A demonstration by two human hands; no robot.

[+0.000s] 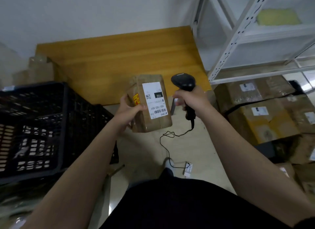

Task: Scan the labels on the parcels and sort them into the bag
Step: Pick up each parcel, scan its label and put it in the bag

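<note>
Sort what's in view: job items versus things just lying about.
Job: parcel, held by the left hand; its label; scanner, gripped by the right hand; stacked parcels at right.
Lying about: black crate; white shelving; wooden tabletop; small white box on floor.

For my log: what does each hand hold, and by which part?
Left hand grips the parcel by its left side; right hand grips the scanner by its handle.
</note>
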